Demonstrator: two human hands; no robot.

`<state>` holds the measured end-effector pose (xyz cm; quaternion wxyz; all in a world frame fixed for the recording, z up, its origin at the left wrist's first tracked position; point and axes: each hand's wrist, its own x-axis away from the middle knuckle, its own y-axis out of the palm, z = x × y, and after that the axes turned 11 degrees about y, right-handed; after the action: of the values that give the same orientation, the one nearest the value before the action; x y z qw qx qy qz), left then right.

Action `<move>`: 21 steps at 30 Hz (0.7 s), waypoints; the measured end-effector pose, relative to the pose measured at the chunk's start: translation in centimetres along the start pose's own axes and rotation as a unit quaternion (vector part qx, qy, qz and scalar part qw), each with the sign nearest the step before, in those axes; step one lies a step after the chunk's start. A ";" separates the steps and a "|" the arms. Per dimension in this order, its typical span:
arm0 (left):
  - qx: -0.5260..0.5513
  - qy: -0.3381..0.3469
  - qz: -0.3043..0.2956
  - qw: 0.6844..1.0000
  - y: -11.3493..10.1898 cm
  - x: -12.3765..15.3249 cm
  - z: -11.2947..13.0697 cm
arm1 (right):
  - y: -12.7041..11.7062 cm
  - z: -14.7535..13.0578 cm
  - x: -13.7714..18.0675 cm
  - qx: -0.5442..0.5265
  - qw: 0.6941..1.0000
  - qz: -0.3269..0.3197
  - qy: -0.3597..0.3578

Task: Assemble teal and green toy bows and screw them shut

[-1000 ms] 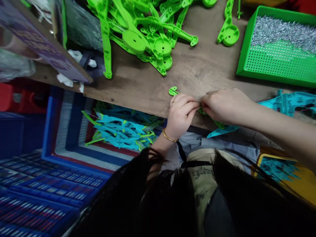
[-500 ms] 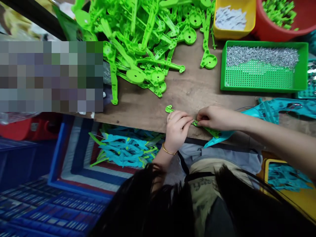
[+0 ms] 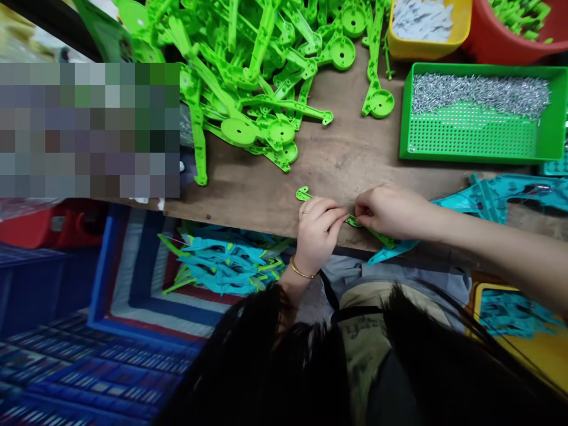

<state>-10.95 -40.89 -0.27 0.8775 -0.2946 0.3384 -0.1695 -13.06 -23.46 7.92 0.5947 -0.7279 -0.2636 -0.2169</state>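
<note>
Fingers of left hand pinch slim green part at desk front edge. Right hand pinches opposite end, likely steadying it against desk. Green parts pile and pin tray lie behind, within reach.

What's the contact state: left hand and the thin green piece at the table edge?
Touching. The head view shows the left hand with its fingertips pinched on the thin green piece, no gap.

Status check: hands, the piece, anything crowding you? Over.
Left hand and right hand both pinching small green piece at table edge. Teal part under right hand. Loose green hook beside left hand.
</note>
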 end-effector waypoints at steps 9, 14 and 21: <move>0.008 -0.014 -0.007 1.000 0.1 0.1 -0.1 | -0.5 -0.3 -1.0 0.026 0.999 -0.027 0.008; 0.005 -0.019 -0.016 1.000 0.0 0.0 -0.1 | -0.5 -0.7 -1.3 0.037 0.998 -0.048 0.031; 0.000 -0.002 0.007 1.000 0.2 0.1 -0.1 | -0.1 0.1 -1.6 -0.034 0.997 -0.069 0.019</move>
<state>-10.98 -40.82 -0.52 0.8795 -0.2924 0.3383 -0.1630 -14.38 -23.54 6.98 0.5580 -0.7233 -0.2950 -0.2799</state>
